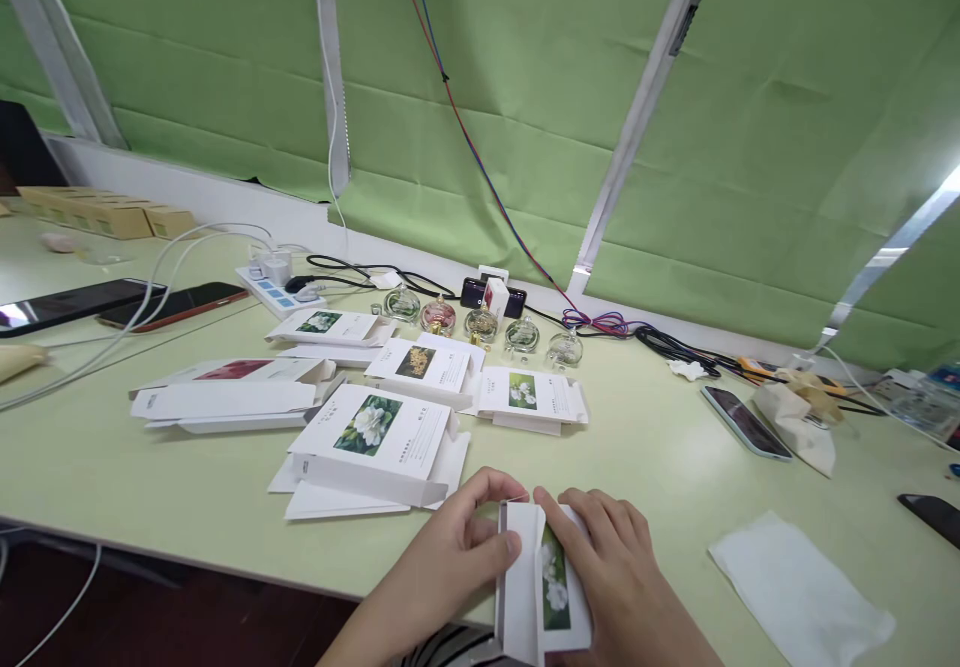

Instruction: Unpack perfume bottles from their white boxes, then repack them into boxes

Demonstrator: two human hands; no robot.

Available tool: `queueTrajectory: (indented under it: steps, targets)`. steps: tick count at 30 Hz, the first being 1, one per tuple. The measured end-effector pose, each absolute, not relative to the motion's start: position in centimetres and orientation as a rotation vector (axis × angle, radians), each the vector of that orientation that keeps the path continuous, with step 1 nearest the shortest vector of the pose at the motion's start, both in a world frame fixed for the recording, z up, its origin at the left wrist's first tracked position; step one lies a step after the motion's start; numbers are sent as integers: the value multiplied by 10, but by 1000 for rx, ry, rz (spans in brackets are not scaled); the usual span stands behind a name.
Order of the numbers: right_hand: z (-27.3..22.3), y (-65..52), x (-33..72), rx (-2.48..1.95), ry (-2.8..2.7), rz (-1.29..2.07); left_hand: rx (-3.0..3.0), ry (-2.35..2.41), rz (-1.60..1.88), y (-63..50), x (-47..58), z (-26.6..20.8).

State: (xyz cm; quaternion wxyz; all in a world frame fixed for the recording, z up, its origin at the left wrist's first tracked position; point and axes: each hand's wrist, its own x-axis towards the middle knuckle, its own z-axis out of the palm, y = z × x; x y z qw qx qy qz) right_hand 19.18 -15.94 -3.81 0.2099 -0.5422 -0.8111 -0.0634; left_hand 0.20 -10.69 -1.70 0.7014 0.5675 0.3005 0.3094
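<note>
A white cardboard box (521,587) with a white-flower picture is held at the table's front edge. My left hand (469,547) pinches its upper left edge between thumb and fingers. Across the printed face lies my right hand (611,557), its fingers bent over the box's top and right side. Ahead and to the left are stacks of similar flat boxes: white-flower boxes (375,432), a red-flower stack (232,387), yellow-flower boxes (420,367) and more white-flower boxes (525,394). Behind them stand several small round glass bottles (439,315) with coloured contents.
A power strip (281,292) with plugs and cables sits at the back left, near two dark tablets or phones (176,302). To the right lie a phone (745,422), a white tissue (799,587) and bundled black cables (679,349). Small brown boxes (105,212) stand far left.
</note>
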Motion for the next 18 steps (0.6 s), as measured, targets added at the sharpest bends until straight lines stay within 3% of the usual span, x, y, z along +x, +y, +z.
queueTrajectory:
  steps: [7, 18]
  targets:
    - [-37, -162, 202, -1460, -2136, 19, 1287, 526, 576, -111, -7, -12]
    - [-42, -167, 199, -1484, -1924, 41, 1737, 659, 838, -119, -4, -13]
